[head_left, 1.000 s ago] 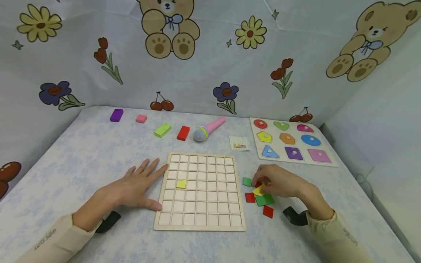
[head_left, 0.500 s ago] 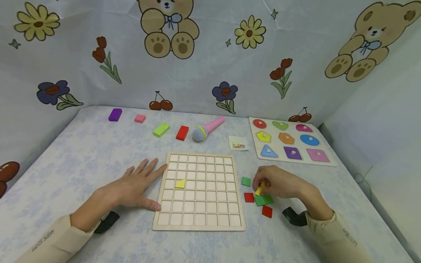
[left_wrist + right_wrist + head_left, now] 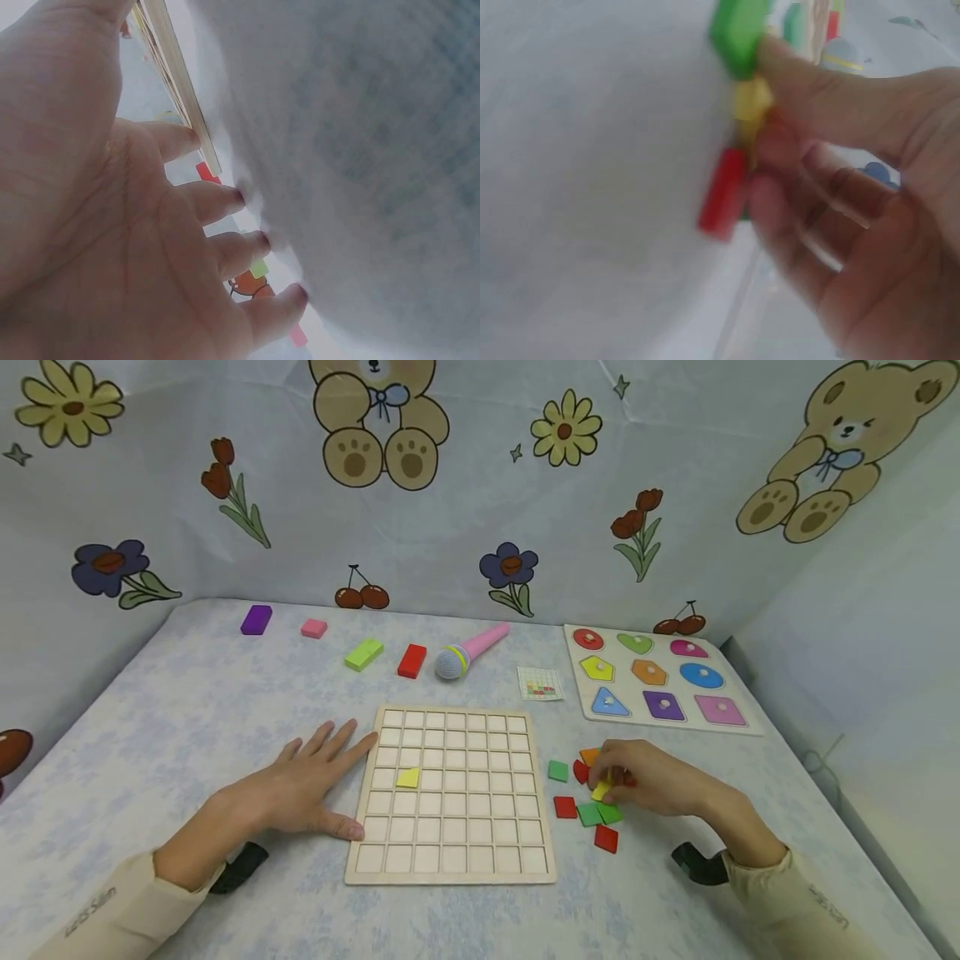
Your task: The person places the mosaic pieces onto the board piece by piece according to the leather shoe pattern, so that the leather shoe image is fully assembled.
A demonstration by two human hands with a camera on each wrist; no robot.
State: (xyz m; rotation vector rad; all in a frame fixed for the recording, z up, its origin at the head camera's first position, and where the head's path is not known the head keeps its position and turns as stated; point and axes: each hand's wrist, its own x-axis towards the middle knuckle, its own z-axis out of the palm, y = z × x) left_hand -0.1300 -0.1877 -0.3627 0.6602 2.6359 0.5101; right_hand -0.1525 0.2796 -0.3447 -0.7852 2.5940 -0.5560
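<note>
Backdrop: we see pale cloth printed with bears, flowers and cherries, rising behind the far edge of the table.
Table: its cover is white, mottled with soft blue.
Grid board: we find it lying flat in the near middle, pale wood divided into square compartments.
Shape board: it lies at the far right and carries nine coloured, knobbed shapes in three rows.
Left hand: its grip is released; the fingers are spread, and we see index finger and thumb touching the left edge of the grid board.
Right hand: the fingers bend down over the loose pieces, touching a yellow piece; the wrist view is blurred, so we cannot tell whether they grip it.
Microphone: pink-handled, it lies beyond the grid board.
Card: a small gridded pattern sheet, between the microphone and the shape board.
Bricks: from left to right we count purple, pink, lime and red, along the far side.
Loose pieces: right of the grid board we see green tiles, red tiles, a rounded red piece and an orange piece.
Placed yellow piece: it sits in the second column from the left, about midway down the grid.
</note>
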